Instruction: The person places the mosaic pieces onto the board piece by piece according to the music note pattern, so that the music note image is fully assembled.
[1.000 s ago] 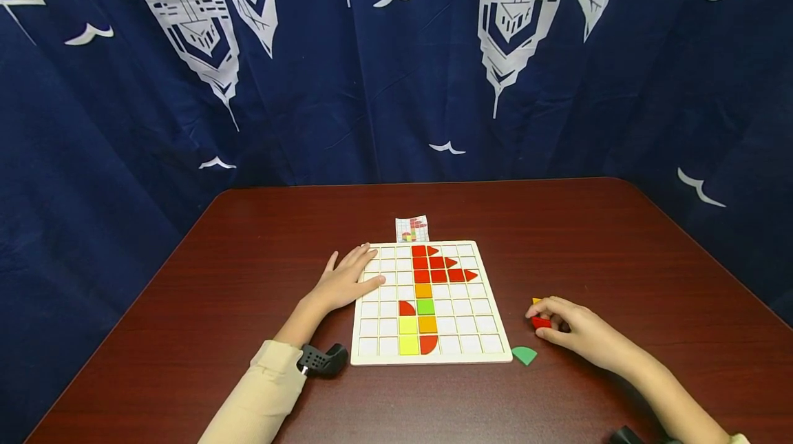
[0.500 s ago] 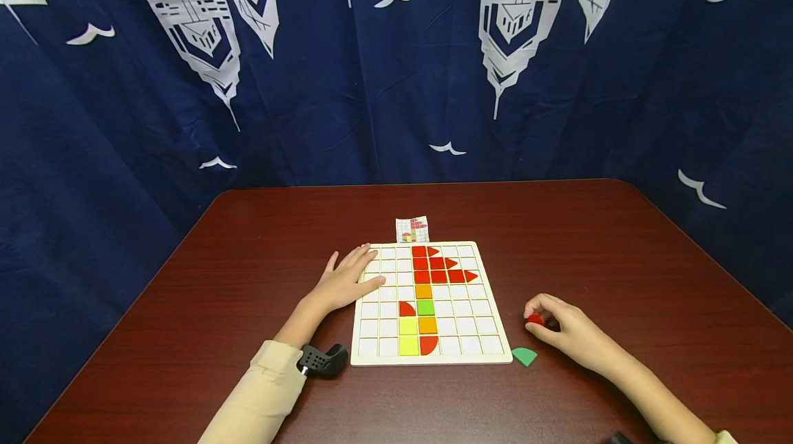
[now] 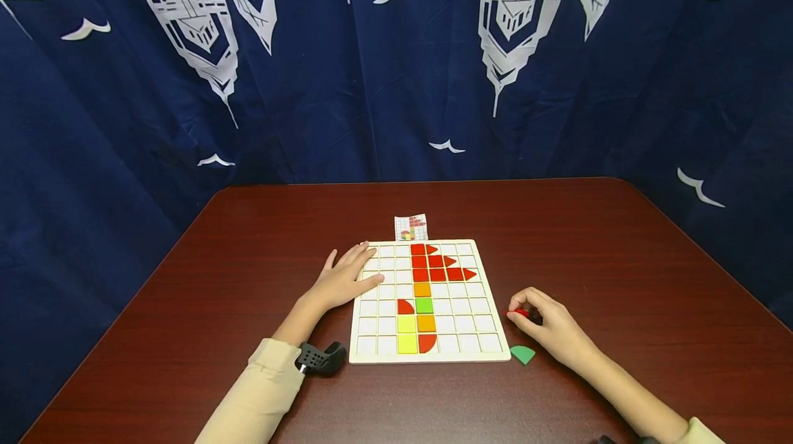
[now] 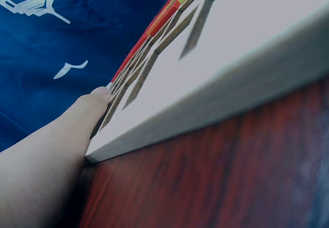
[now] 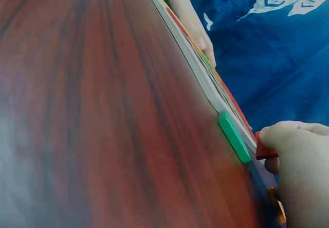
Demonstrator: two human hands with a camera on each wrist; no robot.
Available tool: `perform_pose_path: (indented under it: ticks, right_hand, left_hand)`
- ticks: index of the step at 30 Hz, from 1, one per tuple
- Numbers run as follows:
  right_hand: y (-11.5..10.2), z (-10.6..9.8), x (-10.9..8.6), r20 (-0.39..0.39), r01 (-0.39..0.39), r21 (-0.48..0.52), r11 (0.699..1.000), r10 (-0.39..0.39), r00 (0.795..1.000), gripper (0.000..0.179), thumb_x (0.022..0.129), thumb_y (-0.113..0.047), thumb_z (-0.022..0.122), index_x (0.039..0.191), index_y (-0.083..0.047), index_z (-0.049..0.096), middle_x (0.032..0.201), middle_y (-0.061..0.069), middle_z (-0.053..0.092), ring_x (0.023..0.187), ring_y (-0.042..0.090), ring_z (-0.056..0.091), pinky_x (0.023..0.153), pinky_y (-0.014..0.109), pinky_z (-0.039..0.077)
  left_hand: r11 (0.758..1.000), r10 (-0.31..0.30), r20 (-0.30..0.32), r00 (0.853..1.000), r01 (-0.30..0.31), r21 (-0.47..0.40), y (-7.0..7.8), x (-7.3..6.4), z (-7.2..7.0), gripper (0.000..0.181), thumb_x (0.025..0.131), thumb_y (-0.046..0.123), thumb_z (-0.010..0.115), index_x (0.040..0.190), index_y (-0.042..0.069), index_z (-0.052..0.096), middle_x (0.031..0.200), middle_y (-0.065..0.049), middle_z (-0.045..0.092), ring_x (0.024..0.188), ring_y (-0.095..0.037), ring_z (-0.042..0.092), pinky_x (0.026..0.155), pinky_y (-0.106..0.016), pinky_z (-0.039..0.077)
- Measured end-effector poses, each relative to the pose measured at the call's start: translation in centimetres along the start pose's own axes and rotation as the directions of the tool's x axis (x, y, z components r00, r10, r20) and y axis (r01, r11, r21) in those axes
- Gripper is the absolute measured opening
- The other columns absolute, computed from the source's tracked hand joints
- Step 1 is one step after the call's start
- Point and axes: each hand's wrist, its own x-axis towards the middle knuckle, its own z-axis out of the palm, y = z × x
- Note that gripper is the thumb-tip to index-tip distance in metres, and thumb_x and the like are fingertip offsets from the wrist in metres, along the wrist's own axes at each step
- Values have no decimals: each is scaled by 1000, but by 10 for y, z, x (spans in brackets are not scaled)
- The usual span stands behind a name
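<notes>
A white gridded board (image 3: 458,343) lies on the table, with red, orange, green and yellow pieces set in its cells. My left hand (image 3: 343,286) rests with spread fingers on the board's upper left edge; its thumb shows on the rim in the left wrist view. Thumb and fingers of my right hand (image 3: 551,323) pinch a small red piece (image 5: 264,148) just off the board's right side. A sliver of orange-yellow (image 5: 280,211) shows beneath that hand, mostly hidden by it. Beside the board's lower right corner lies a green quarter-circle piece (image 3: 523,354).
A small printed card (image 3: 411,227) with a coloured grid picture lies against the board's far edge. The brown table (image 3: 297,224) extends around the board, and a dark blue curtain (image 3: 372,86) with white prints hangs behind it.
My right hand has moved left toward the board with the red piece. The yellow piece seen by its fingers earlier no longer shows in the head view. The left hand stays in place.
</notes>
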Motion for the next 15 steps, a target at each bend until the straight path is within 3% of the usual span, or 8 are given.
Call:
perform_pose_path:
  ticks: [9,15]
  right_hand:
    - [-10,16,9,22,-30,64,997,29,999,18,80,-8,68,85,-21,59,82,-13,56,66,-4,45,57,15,41]
    - [-18,27,17,-10,-12,72,997,13,1000,18,79,-9,69,84,-23,59,81,-14,53,65,-3,40,54,13,37]
  left_hand:
    - [1000,-8,5,1000,8,-2,-1,-2,1,70,87,61,41,144,24,26,154,3,15,142,-16,14,112,-53,-1]
    - [1000,-3,-5,1000,2,-9,0,-1,0,70,87,60,43,144,23,28,153,2,16,141,-17,15,112,-53,-1]
